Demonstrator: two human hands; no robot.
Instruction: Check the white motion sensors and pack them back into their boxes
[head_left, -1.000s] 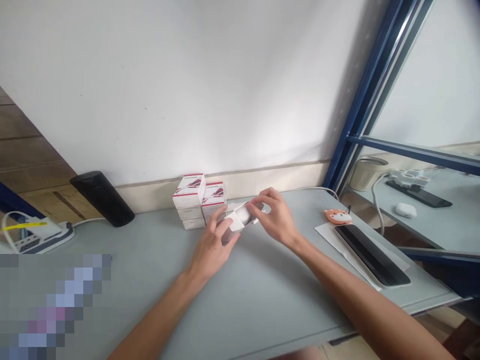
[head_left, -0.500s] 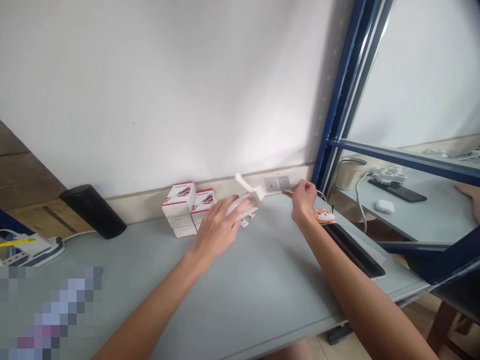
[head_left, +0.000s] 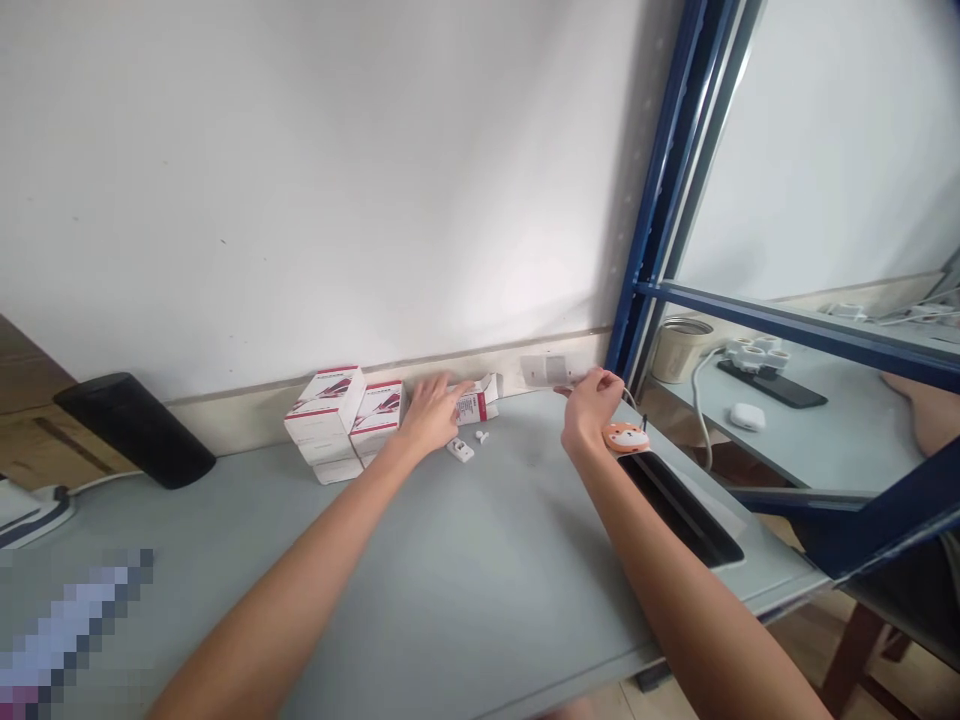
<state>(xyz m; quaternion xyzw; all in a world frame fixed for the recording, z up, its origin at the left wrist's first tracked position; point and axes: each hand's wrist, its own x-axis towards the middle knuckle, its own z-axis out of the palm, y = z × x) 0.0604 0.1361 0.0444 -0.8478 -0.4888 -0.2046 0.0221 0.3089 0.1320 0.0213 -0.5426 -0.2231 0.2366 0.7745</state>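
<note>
At the far left a black cylindrical speaker (head_left: 135, 430) lies on its side against the foot of the wall, well apart from both hands. Further right, a stack of white-and-red cartons (head_left: 341, 420) stands on the grey table (head_left: 465, 590), pushed up to the skirting. The left hand (head_left: 433, 412) rests palm down just to the right of that stack, fingers loosely spread and laid over the near end of an open white-and-red carton (head_left: 480, 402) — the carton lies on its side against the wall with its end flap standing open toward the right. Just in front of that hand, two small white parts sit loose on the tabletop: a little rectangular piece (head_left: 460, 450) and a smaller one (head_left: 482, 436) beside it (too small to name more closely). Right of them, a flat whitish card (head_left: 546, 369) leans against the wall, and the right hand (head_left: 592, 405) pinches its right edge between thumb and fingertips. Close by the right wrist lies an orange animal-shaped gadget (head_left: 625, 437), touching the top end of a dark tablet (head_left: 679, 505) set on the table's right side. Beyond the blue shelf upright (head_left: 652, 200), a second table carries a mug (head_left: 679, 348), a white power strip (head_left: 754, 350) and a white earbud case (head_left: 744, 416).
</note>
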